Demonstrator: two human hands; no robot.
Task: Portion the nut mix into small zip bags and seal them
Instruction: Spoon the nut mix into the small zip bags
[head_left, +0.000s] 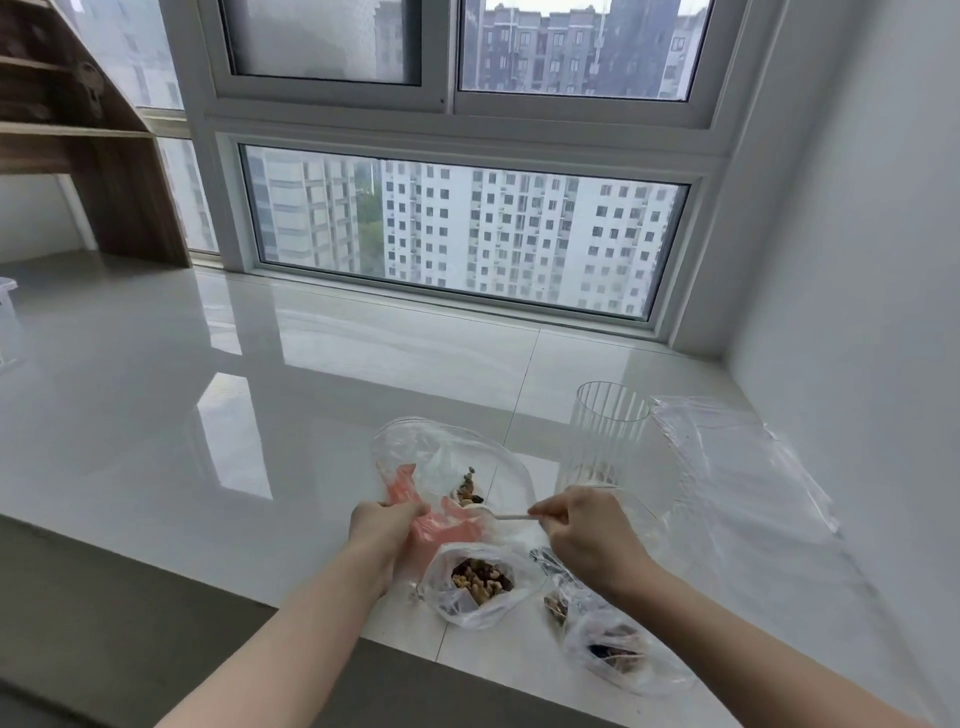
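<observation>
The nut mix (469, 492) shows as a small dark and tan heap inside a large clear bag (447, 457) with a pink patch, which stands open on the near part of the glossy white sill (208, 389). The left hand (382, 525) grips the near edge of that bag, fingers curled around the crumpled plastic. The right hand (587, 530) pinches the handle of a small white spoon (493, 516), whose bowl points left into the bag's mouth.

Nearer lies a small zip bag (480, 584), open, with brown and yellowish nuts visible through its mouth. To the right of it, partly under the right wrist, lies a second small bag (613, 647) holding a darker portion; whether it is sealed cannot be told.

Just beyond the right hand stands a ribbed clear cup (608, 431), upright. To its right, flat clear zip bags (737, 467) lie spread on the sill beside the white wall. The window (462, 228) closes the far side, and a wooden shelf unit (104, 156) stands far left.
</observation>
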